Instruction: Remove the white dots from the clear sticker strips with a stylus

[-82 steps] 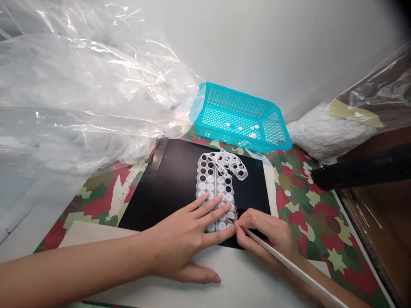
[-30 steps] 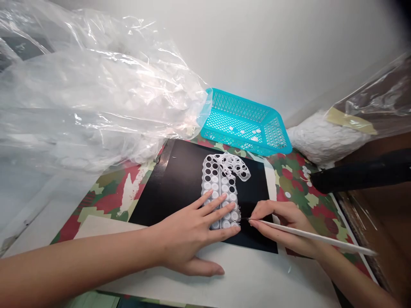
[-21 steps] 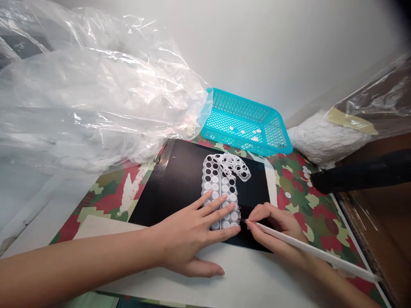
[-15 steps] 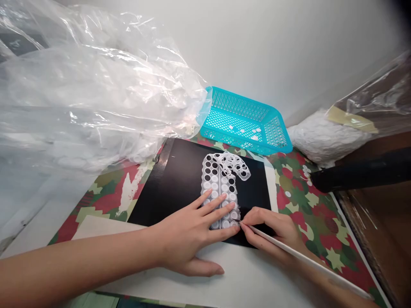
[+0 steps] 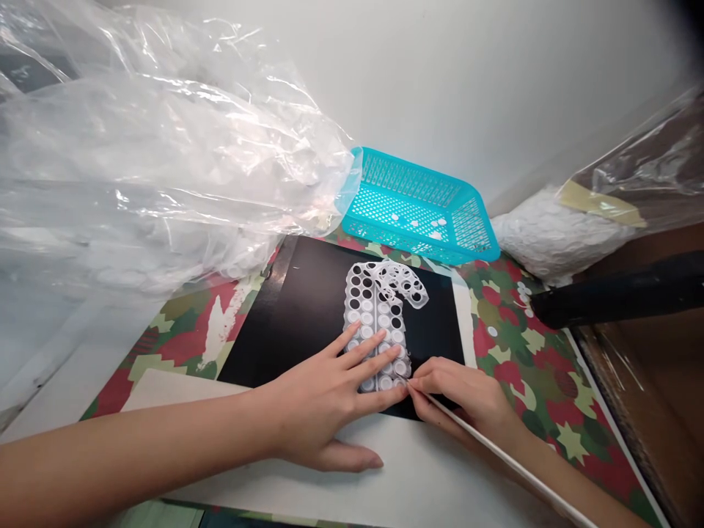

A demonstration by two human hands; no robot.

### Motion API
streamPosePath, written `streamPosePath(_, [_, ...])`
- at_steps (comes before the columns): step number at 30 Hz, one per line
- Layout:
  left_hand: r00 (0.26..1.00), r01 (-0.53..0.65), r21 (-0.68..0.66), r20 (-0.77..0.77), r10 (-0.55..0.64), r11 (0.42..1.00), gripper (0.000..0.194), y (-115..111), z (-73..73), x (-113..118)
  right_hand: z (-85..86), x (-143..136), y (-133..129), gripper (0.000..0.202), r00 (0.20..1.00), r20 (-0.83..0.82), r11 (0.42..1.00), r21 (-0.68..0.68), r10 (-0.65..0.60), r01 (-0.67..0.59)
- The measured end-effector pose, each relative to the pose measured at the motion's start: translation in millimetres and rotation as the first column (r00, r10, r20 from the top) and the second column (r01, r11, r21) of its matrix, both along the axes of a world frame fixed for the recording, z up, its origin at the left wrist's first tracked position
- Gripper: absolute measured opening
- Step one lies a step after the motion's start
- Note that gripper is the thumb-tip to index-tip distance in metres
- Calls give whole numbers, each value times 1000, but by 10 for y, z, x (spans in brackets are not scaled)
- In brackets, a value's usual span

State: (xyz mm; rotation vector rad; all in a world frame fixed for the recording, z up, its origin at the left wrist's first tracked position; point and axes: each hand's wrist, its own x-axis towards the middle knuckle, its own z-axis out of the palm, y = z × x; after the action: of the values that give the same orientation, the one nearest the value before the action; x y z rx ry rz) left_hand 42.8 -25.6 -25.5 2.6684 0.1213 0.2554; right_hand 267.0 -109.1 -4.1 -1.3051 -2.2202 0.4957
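Observation:
My left hand (image 5: pixel 330 400) lies palm down with fingers spread, pressing on a whitish plastic sheet of round pieces (image 5: pixel 367 320). Several holes show dark in its upper rows, and a perforated strip (image 5: pixel 404 282) curls away at its top right. My right hand (image 5: pixel 467 396) pinches a long, thin, white pen-like tool (image 5: pixel 514 460). Its tip meets the sheet's lower right edge, beside my left fingers; what kind of tip it has I cannot make out. Underneath lies a black board (image 5: pixel 311 293). The sheet's lower left part is hidden by my left hand.
A turquoise basket (image 5: pixel 421 165) with several small white discs stands behind the board. Large clear plastic bags (image 5: pixel 181 154) bulge at the left. On the right are a bag of white pieces (image 5: pixel 555 235) and a black bar (image 5: pixel 621 290). A camouflage-patterned cover (image 5: pixel 550 381) lies on the table.
My right hand and the tool have shifted slightly left, and the tool's back end has swung down and left. My left hand holds its place on the sheet.

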Motion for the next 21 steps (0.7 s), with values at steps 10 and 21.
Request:
streamPosePath(10, [1000,-2,5,3,2,1000,68,7,9,6,116,136,33,17,987,131,995,-39,94,-89])
streamPosePath(21, [999,37,42,31,-38,998,62,70,45,-64,188,116,64,15,995,-63,996,-37,76,-78])
